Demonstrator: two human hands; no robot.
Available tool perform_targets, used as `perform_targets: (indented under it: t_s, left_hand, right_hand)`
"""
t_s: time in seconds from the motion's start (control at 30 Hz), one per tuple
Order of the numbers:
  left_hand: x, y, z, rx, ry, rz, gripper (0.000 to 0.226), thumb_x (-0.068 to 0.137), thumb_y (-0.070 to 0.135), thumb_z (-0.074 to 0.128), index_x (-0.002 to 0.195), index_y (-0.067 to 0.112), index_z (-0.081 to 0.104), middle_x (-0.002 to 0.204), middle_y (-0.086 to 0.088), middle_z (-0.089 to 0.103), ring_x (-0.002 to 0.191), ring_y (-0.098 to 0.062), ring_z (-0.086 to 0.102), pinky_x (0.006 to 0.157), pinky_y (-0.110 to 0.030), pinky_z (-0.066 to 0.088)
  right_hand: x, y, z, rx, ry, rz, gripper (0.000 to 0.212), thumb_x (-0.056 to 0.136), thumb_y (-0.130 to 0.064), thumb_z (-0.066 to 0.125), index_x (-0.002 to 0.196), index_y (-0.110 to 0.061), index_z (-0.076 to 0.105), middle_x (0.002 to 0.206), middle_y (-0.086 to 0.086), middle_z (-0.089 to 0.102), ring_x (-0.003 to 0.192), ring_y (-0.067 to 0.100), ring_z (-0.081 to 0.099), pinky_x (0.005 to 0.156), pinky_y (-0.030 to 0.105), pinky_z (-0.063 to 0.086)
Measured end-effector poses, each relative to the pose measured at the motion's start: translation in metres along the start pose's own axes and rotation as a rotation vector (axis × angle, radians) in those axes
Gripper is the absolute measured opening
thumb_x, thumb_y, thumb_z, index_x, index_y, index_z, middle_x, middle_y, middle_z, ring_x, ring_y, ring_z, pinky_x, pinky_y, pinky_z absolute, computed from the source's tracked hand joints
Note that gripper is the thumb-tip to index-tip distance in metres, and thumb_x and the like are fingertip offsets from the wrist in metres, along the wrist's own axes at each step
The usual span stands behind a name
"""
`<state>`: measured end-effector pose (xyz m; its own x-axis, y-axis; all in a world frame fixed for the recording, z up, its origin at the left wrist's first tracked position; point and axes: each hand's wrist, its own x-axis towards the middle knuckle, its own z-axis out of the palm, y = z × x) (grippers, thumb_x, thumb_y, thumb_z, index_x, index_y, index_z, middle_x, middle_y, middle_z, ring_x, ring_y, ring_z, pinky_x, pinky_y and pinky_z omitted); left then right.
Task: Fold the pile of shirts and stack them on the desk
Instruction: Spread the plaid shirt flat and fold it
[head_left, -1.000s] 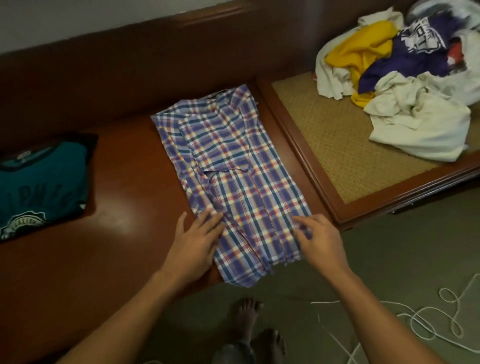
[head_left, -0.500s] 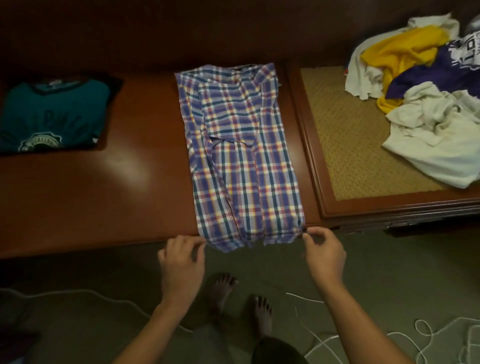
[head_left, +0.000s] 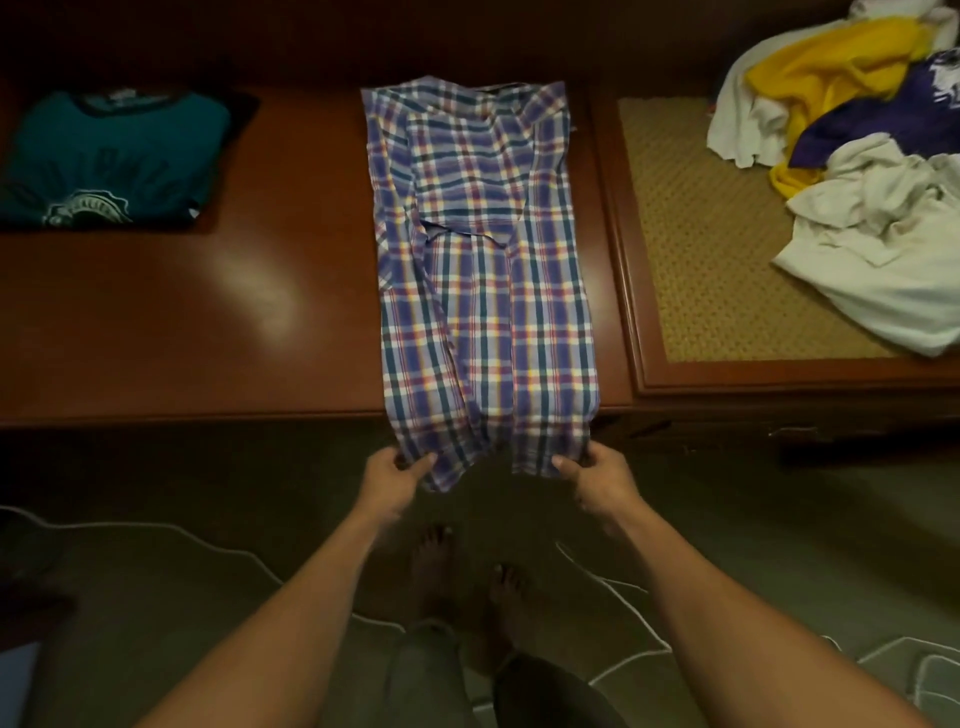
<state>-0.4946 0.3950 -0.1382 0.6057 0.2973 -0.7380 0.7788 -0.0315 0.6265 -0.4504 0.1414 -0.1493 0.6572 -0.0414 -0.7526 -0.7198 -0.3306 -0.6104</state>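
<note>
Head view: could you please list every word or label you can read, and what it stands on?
Folded teal T-shirt: dark arched lettering over a pale round emblem, too dim to read.
Crumpled purple shirt: white print, cut off, unreadable.
No text can be quoted.

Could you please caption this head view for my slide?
Left hand and right hand pinch the plaid shirt by its hem.
</note>
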Motion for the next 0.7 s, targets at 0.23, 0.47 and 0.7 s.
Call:
perform_targets:
  t_s: [0.23,0.47,0.7]
  left_hand:
    - [-0.020,-0.037,-0.004,0.132,0.070,0.052,0.004,0.090,0.020,0.076,0.089,0.022,0.072,0.085,-0.001,0.076,0.088,-0.024,0.073,0.088,-0.048,0.057]
    - [-0.075,0.001,-0.009,0.075,0.115,0.061,0.005,0.097,0.018,0.066,0.099,0.021,0.070,0.090,0.002,0.076,0.083,-0.013,0.074,0.069,-0.030,0.057]
    - [-0.101,0.084,-0.028,-0.092,0.207,0.149,0.023,0.092,0.007,0.071,0.108,0.022,0.062,0.098,-0.004,0.073,0.083,-0.020,0.072,0.065,-0.034,0.059]
  right_hand:
    - [-0.023,0.015,-0.005,0.001,-0.026,0.031,0.013,0.097,-0.013,0.067,0.109,-0.014,0.069,0.095,0.001,0.074,0.071,0.011,0.072,0.054,0.025,0.055]
    - [-0.053,-0.011,-0.021,-0.136,0.112,-0.027,0.016,0.090,-0.025,0.076,0.079,-0.015,0.077,0.072,-0.001,0.076,0.069,0.016,0.074,0.069,0.037,0.062]
    - [-0.078,-0.095,-0.054,0.052,0.090,-0.158,0.023,0.091,-0.011,0.071,0.108,-0.019,0.057,0.089,0.002,0.066,0.060,0.012,0.065,0.044,0.025,0.047]
